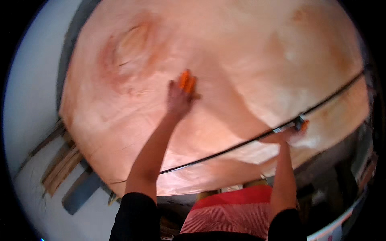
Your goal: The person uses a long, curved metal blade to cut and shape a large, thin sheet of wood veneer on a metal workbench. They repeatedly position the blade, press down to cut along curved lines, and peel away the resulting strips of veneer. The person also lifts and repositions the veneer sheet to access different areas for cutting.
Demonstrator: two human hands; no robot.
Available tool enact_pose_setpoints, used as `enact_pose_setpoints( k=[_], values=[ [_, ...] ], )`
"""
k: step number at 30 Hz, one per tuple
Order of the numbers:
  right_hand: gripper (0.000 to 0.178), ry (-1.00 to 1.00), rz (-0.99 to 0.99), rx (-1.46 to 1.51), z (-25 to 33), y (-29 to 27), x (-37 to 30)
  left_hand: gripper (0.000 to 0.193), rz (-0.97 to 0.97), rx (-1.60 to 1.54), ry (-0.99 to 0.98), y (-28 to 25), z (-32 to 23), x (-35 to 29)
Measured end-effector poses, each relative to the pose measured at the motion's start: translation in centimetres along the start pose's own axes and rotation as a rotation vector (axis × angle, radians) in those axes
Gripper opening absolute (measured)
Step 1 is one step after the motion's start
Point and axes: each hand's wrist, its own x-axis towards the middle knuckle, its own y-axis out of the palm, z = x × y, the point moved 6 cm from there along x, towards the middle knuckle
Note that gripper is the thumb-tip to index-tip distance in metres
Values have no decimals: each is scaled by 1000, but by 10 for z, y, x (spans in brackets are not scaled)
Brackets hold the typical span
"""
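Observation:
A large, pinkish-tan, partly shiny sheet spreads before me; I cannot tell its material. My left hand rests near its middle, palm down with fingers stretched out. Orange coverings show on those fingers. To the right, my right hand is closed round a small dark tool with a pale metallic edge; motion blur hides its exact kind. Orange shows at these fingertips too. A long black cable-like strip runs across the sheet, from my left forearm past the tool to the far right.
A reddish, rough round patch with a slit marks the sheet's far left. Wooden boards and a blue-grey slab lie on the floor at left. Dark clutter sits beyond the right edge. My red striped apron is close to the near edge.

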Motion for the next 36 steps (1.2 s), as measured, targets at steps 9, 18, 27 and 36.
enact_pose_setpoints(
  k=[9, 18, 27, 36],
  values=[
    [41, -547, 322, -1388, 27, 16, -5, 58, 90, -74, -57, -52, -73, -51],
    [50, -261, 705, -1588, 95, -69, -14, 66, 477, -232, -119, -72, -138, -232],
    [33, 26, 566, -1516, 132, -113, -46, 55, 581, -418, -266, -141, -214, -402],
    [33, 641, 684, -1434, 163, -347, -156, 50, 491, -433, -224, -176, -285, -502]
  ],
)
